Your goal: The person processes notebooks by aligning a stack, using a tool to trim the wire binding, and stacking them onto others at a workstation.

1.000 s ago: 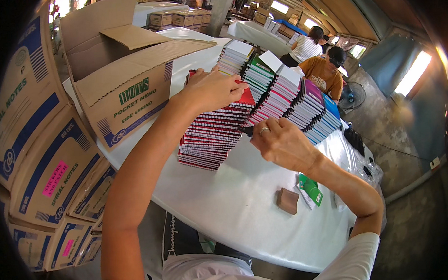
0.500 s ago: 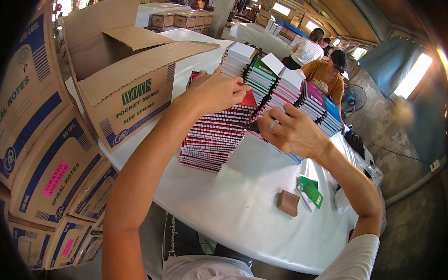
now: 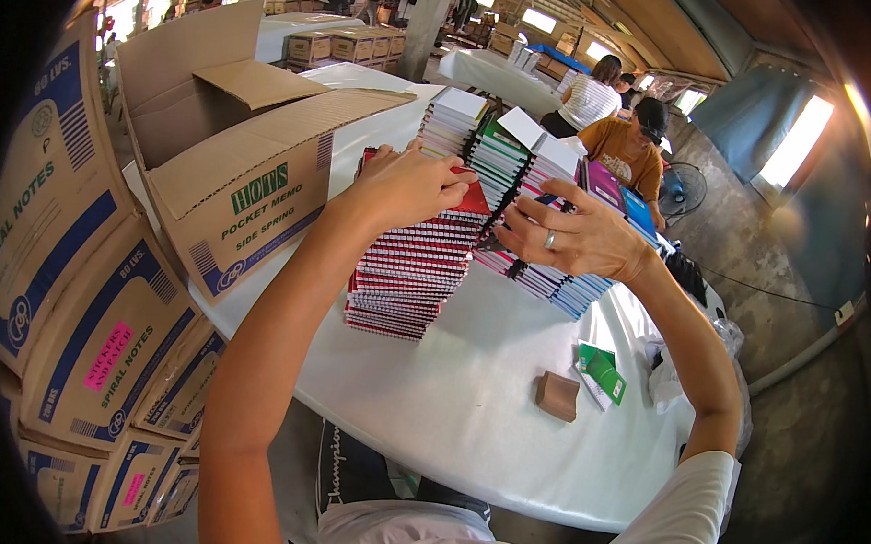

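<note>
A leaning stack of red spiral notebooks [image 3: 407, 273] lies on the white table [image 3: 479, 405]. My left hand [image 3: 408, 182] rests on top of this stack, fingers curled over its upper edge. My right hand [image 3: 573, 238], a ring on one finger, is spread against the neighbouring stack of spiral notebooks [image 3: 551, 282], fingers on their bound edges. More stacks with green, white, purple and blue covers [image 3: 508, 154] stand behind both hands.
An open cardboard box [image 3: 250, 173] sits on the table to the left. Printed cartons [image 3: 82, 313] are stacked at far left. A small brown block [image 3: 558, 395] and a green notebook [image 3: 602, 372] lie near the right. Two people [image 3: 622, 131] work at the far end.
My right hand has lifted from the lower side of the stacks and moved up and right onto the neighbouring stack. My left hand stayed on the red stack.
</note>
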The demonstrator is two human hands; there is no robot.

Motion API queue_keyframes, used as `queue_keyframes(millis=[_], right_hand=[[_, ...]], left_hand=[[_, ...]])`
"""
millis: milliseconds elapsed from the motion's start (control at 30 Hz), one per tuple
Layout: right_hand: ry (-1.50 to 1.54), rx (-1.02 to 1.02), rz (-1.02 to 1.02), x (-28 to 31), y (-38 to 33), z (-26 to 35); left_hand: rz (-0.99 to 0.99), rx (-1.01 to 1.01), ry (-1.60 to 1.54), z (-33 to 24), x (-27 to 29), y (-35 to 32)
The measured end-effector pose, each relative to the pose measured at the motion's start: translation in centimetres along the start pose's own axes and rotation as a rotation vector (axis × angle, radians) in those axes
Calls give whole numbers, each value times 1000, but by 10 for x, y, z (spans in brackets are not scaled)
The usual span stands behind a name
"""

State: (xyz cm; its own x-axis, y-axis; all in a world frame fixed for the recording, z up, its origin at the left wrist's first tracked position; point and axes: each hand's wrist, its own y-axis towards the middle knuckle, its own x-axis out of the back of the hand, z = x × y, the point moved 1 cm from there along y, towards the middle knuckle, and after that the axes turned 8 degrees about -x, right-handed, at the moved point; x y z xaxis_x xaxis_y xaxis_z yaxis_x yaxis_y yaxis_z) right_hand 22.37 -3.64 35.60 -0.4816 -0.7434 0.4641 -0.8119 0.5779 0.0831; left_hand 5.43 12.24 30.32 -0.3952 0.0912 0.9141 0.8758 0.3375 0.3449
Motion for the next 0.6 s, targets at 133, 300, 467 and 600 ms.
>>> queue_keyframes(millis=[133,300,467,600], right_hand=[[-51,31,-40,-1,4,4],[20,-136,299,10,8,27],[42,-256,265,25,17,33],[12,-87,37,23,11,1]], left_hand=[[23,16,0,2,-1,1],[-11,0,7,3,-3,0],[13,3,15,6,-3,0],[34,-3,10,1,-1,3]])
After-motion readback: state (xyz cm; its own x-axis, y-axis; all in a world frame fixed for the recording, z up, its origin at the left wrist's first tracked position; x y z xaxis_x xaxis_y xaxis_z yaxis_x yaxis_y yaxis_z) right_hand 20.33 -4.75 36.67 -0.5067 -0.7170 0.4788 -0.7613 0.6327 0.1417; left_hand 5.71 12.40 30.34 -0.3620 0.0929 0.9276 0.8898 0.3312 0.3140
